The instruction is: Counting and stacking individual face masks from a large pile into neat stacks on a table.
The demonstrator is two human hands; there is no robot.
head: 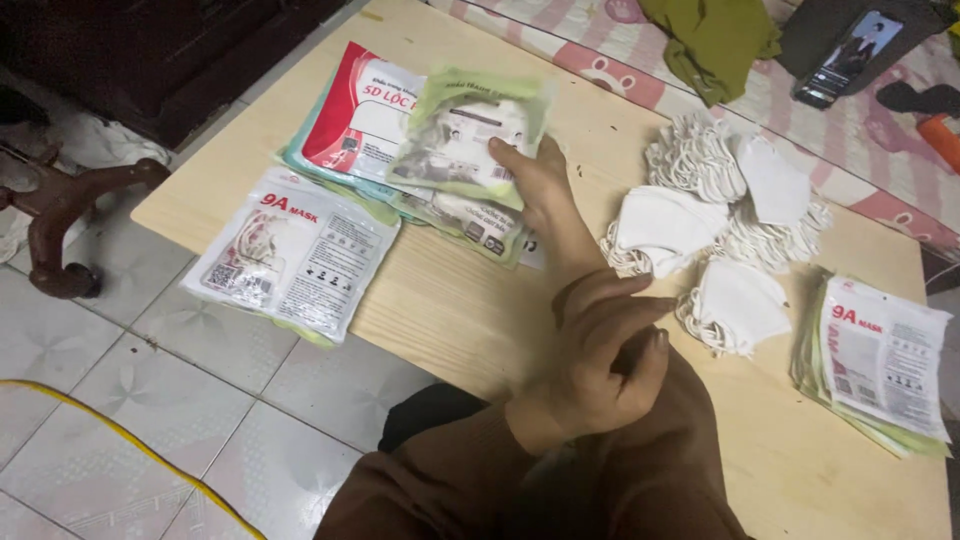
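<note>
Hands crossed over a wooden table strewn with face mask packs.

Right hand reaching far left, grip closed on a green-edged mask pack, held just above the fanned pile of packs at the table's left end. Left hand nearer the body, grip loosely open, fingers curled, holding nothing. Separate white mask pack overhanging the table's left edge. Loose white face masks heaped at right, beside another stack of packs.

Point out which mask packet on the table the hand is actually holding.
The green-edged packet, lifted above the pile at the table's far-left end, gripped by the outstretched right hand. The red-and-white one and the white one lie untouched.
</note>
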